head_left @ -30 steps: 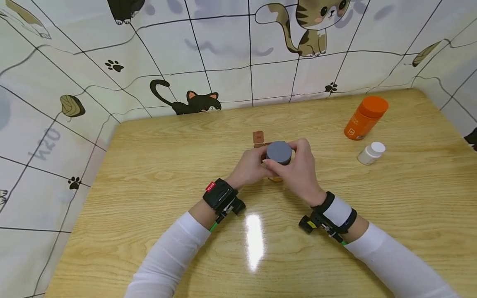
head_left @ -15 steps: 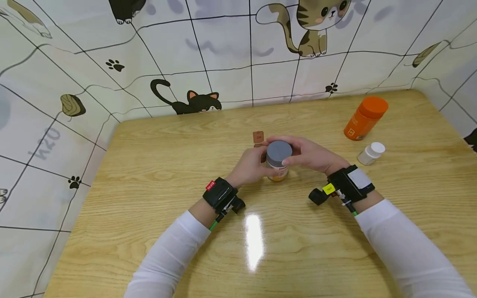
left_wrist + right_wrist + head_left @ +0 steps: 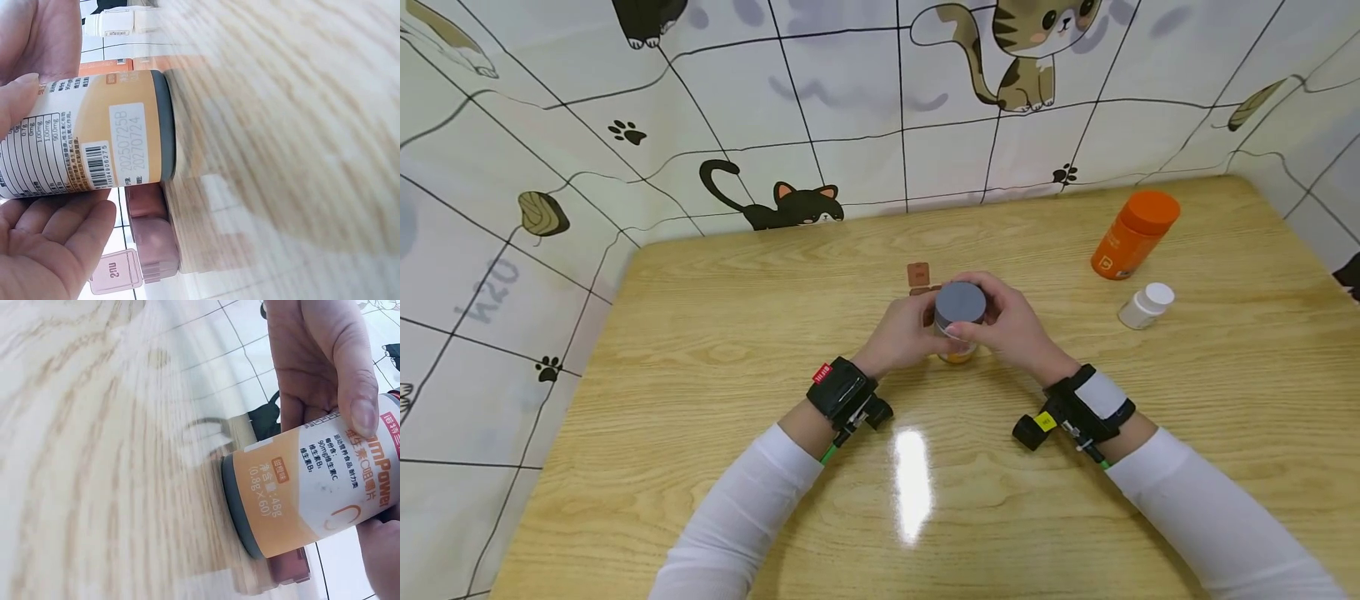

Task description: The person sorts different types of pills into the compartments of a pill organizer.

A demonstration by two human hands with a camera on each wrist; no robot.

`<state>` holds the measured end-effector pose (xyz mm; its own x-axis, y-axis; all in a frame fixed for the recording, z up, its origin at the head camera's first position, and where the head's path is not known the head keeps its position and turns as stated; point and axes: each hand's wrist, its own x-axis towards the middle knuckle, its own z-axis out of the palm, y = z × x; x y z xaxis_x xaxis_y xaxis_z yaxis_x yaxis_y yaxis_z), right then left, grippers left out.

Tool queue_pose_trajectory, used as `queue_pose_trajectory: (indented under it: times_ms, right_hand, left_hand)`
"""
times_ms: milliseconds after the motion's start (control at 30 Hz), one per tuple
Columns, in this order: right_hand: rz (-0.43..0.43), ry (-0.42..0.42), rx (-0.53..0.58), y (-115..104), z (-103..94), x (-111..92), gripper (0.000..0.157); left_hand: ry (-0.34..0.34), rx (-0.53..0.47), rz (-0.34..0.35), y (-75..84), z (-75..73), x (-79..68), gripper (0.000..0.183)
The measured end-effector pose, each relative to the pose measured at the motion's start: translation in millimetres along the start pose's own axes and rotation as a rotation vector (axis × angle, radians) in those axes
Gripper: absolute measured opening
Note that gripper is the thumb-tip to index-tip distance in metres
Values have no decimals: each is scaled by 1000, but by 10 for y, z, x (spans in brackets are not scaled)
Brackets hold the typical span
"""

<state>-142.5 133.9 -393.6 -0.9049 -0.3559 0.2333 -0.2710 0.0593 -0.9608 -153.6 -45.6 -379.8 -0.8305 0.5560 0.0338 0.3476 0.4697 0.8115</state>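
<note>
My left hand (image 3: 904, 335) grips the body of a white and orange vitamin C tablet bottle (image 3: 87, 137) that stands upright on the table, its thumb (image 3: 362, 415) across the label. At the top, my right hand (image 3: 1018, 332) holds the grey cap (image 3: 961, 302) between thumb and fingers. The cap sits on the bottle. Just behind the bottle is a reddish-brown pill organizer (image 3: 153, 244), mostly hidden in the head view. One of its lids (image 3: 918, 274) stands open, marked SUN in the left wrist view.
At the back right stands a tall orange bottle (image 3: 1135, 236), with a small white bottle (image 3: 1147, 306) in front of it. A cat-print cloth (image 3: 865, 100) hangs along the back and sides of the wooden table (image 3: 737, 333).
My right hand swings around the cap: its wrist moves outward to the right, then partly back, with the fingers shifting on the cap. My left hand and the bottle stay in place.
</note>
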Motion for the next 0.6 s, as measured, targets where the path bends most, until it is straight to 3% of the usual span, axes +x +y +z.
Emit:
queue_pose_trajectory:
  times_ms: [267,367,467,600]
  right_hand:
    - [-19,9,38,5,49,-15,53]
    - [-6,-39,7,1,14,-32,59]
    - [43,-126,-99,-10,-68,-83,75]
    - [101,-213,-350,-16,-138,-152,83]
  left_hand:
    - [14,-40,-5,-19,16,-17,52]
    - [14,-30,-14,-30,22,-22,52]
    - [6,-11,-13,-26,30,-16,55]
    - [9,-16,-18,-17,35,-8,57]
